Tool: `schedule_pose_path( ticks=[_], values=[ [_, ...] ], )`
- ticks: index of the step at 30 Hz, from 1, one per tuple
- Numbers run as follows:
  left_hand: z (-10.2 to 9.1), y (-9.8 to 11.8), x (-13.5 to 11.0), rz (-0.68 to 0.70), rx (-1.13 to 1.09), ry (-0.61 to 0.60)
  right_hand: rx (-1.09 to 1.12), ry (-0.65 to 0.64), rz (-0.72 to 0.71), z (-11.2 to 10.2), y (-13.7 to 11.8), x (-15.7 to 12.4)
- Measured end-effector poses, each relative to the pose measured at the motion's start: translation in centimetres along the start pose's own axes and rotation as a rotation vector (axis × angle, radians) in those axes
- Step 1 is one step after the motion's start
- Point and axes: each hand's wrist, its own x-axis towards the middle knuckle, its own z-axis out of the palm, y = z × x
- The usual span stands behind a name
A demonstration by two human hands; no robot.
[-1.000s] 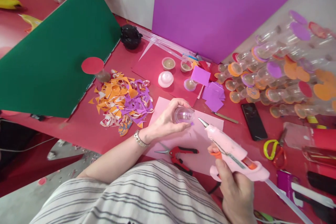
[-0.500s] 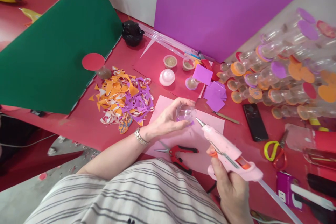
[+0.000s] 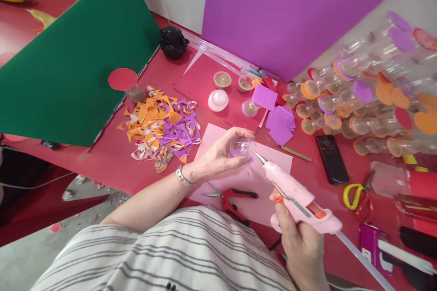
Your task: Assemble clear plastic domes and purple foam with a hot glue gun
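Between the thumb and fingers of my left hand is a small clear plastic cup, tilted on its side above a pink sheet. My right hand is wrapped round a pink hot glue gun, with a finger at its orange trigger. The gun's metal nozzle points at the cup's right edge; whether they touch I cannot tell. A long translucent glue stick runs out of the gun's back. Red-handled pruning shears lie on the sheet below my left hand.
Orange and purple paper scraps are heaped at left. Purple paper squares, small cups and a white-pink dome lie ahead. Clear plastic assemblies stack at right, above a phone and scissors. A green board leans at left.
The view has shifted very slightly. Both hands, the cup and the glue gun keep nearly the same positions.
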Motion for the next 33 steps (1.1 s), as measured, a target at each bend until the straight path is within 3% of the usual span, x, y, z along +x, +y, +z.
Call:
schedule_pose_path(
  ticks=[13,19,30,33],
  values=[
    [-0.06,-0.09,-0.07,-0.015,-0.016,0.005,-0.058,0.001,-0.005,0.05,-0.10,0.36],
    [-0.42,-0.29,-0.09,0.013,-0.007,-0.028,-0.182,0.069,-0.164,0.25,0.13,0.33],
    [-0.27,-0.49,-0.12,0.013,-0.013,-0.023,-0.165,0.059,-0.134,0.45,0.46,-0.06],
    [-0.30,-0.33,-0.05,-0.005,-0.013,-0.025,-0.228,0.073,-0.215,0.21,0.63,0.06]
  ],
)
